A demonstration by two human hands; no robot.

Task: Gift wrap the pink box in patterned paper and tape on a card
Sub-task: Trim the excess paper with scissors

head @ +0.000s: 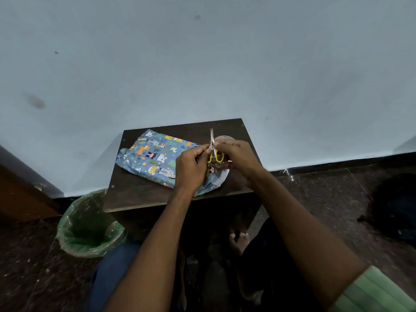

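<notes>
Both sets of fingers meet at the yellow-handled scissors [213, 154]: right hand [238, 158] curls round the handles, left hand [191, 167] pinches something small by the blades, likely tape. Just left of the scissors lies the box in patterned paper [155, 157], mostly wrapped; its near end looks loose. No card visible.

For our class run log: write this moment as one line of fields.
stage: cutting tape | left hand: pinches tape | right hand: holds yellow-handled scissors | wrapped box: on table
</notes>
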